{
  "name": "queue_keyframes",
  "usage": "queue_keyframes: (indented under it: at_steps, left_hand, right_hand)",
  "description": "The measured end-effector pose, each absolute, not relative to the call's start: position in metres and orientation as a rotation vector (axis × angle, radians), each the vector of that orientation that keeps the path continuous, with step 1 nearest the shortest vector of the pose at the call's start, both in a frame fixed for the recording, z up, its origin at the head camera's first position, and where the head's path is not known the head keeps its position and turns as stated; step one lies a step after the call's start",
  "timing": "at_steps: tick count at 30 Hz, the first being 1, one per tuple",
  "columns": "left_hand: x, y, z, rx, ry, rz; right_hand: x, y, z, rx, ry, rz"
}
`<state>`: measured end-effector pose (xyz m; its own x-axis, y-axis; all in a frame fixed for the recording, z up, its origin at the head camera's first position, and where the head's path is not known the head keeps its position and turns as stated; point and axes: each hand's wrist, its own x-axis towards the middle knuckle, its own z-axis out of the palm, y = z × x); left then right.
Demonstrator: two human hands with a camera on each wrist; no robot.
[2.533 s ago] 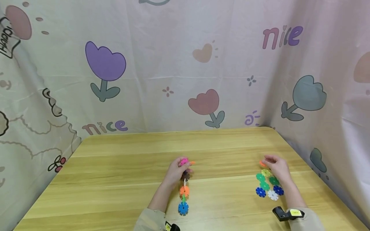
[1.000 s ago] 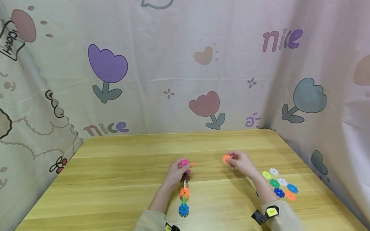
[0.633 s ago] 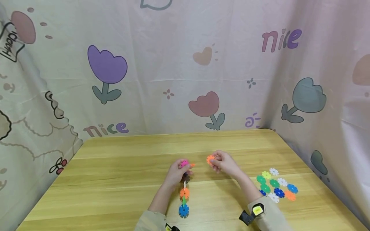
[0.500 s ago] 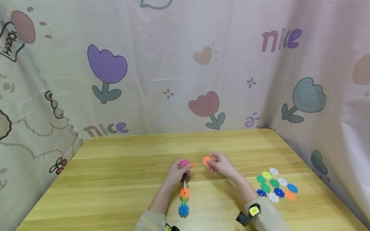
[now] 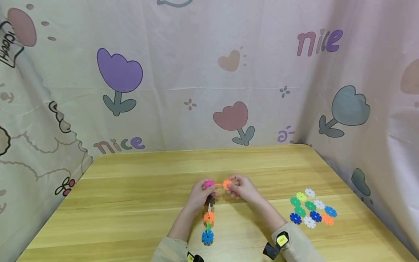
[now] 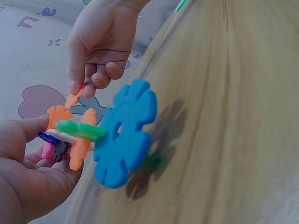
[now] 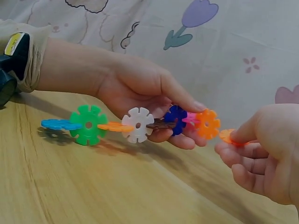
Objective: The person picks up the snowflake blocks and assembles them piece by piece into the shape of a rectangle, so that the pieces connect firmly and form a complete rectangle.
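My left hand (image 5: 196, 195) grips a chain of interlocking snowflake discs near its far end, thumb and fingers around the pink disc (image 5: 209, 183) and its neighbours. From there the chain runs toward me through dark blue, brown, white (image 7: 138, 125), orange and green (image 7: 88, 125) to a blue disc (image 5: 207, 237). Past the pink one, an orange end disc (image 7: 207, 124) sticks out to the right of the thumb. My right hand (image 5: 243, 188) pinches a loose orange disc (image 5: 227, 184) between thumb and fingers, its rim right at that end disc's edge.
Loose snowflake discs lie in a group on the wooden table (image 5: 131, 203) at the right, among them yellow (image 5: 301, 196), green (image 5: 310, 205), white (image 5: 309, 222), dark blue (image 5: 295, 218) and orange (image 5: 327, 219). A patterned cloth (image 5: 176, 120) hangs behind the table.
My right hand has picked up the orange disc by the group at the right and carried it left to the chain's end. The left hand keeps its hold with the chain in place.
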<state>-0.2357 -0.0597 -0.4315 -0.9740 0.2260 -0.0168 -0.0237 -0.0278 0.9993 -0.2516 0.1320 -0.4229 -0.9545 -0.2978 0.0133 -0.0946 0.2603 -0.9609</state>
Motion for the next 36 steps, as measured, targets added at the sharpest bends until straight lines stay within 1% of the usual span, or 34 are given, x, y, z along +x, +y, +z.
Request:
queue_keyframes:
  at_steps: [9, 21, 36]
  left_hand:
    - [-0.237, -0.058, -0.430, 0.196, 2.054, 2.110]
    - [-0.237, -0.062, -0.430, 0.225, 2.047, 2.153]
    - [-0.238, -0.063, -0.430, 0.229, 2.068, 2.138]
  right_hand:
    - [-0.251, 0.125, -0.426, -0.317, 2.339, -1.863]
    - [-0.244, 0.115, -0.430, -0.352, 2.332, -1.977]
    - [-0.242, 0.107, -0.429, -0.285, 2.245, -2.061]
